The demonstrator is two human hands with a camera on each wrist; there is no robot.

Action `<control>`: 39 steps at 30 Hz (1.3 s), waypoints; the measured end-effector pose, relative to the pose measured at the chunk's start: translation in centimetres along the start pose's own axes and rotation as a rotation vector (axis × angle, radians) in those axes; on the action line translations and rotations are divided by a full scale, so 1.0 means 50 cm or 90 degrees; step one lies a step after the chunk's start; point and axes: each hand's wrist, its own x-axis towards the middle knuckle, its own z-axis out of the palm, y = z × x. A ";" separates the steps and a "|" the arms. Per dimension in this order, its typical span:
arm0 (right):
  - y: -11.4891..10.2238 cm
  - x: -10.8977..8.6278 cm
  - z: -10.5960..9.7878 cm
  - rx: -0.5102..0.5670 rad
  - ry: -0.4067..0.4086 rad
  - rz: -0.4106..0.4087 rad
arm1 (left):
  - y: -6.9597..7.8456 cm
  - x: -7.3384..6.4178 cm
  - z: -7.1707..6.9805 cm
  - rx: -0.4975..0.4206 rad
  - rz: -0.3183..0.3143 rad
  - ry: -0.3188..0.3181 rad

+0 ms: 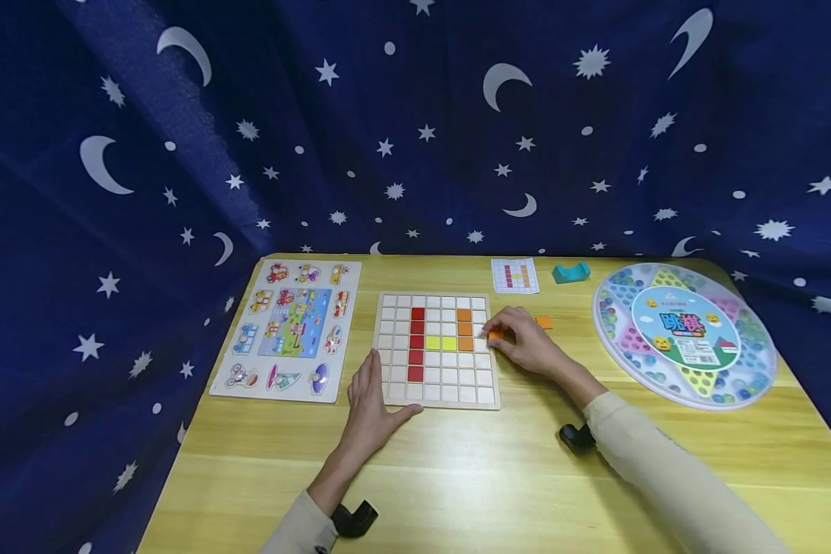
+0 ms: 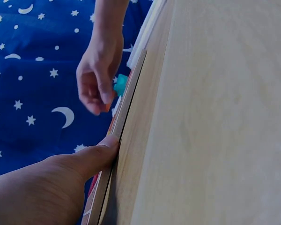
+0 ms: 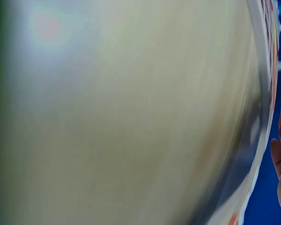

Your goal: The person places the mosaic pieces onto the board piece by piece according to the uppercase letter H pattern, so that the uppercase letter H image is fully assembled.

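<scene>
A wooden grid board (image 1: 443,396) lies mid-table with a column of red tiles (image 1: 416,341), two yellow tiles (image 1: 441,343) and a column of three orange tiles (image 1: 465,329) in its cells. My left hand (image 1: 370,408) rests at the board's near left corner, fingers straight along the left side. In the left wrist view its thumb (image 2: 100,152) presses the board's edge. By the right edge of the board, my right hand (image 1: 526,343) pinches an orange tile (image 1: 495,335), which shows between the fingertips in the right wrist view. Another orange piece (image 1: 543,322) lies just beyond that hand.
A printed pattern card (image 1: 515,286) and a teal curved block (image 1: 571,272) lie behind the board. At the left is a picture peg puzzle (image 1: 287,387); at the right, a round Chinese checkers set (image 1: 685,327) with marbles. A dark blue star-and-moon curtain (image 1: 415,154) hangs behind the table.
</scene>
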 end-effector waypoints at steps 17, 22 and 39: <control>-0.057 0.006 0.073 0.042 -0.056 -0.079 | 0.003 0.001 -0.001 0.012 0.001 -0.004; -0.059 0.006 0.076 0.027 -0.073 -0.062 | 0.005 0.001 -0.005 0.009 0.002 -0.001; -0.051 0.009 0.081 0.015 -0.081 -0.046 | 0.009 -0.002 -0.005 0.005 -0.001 0.001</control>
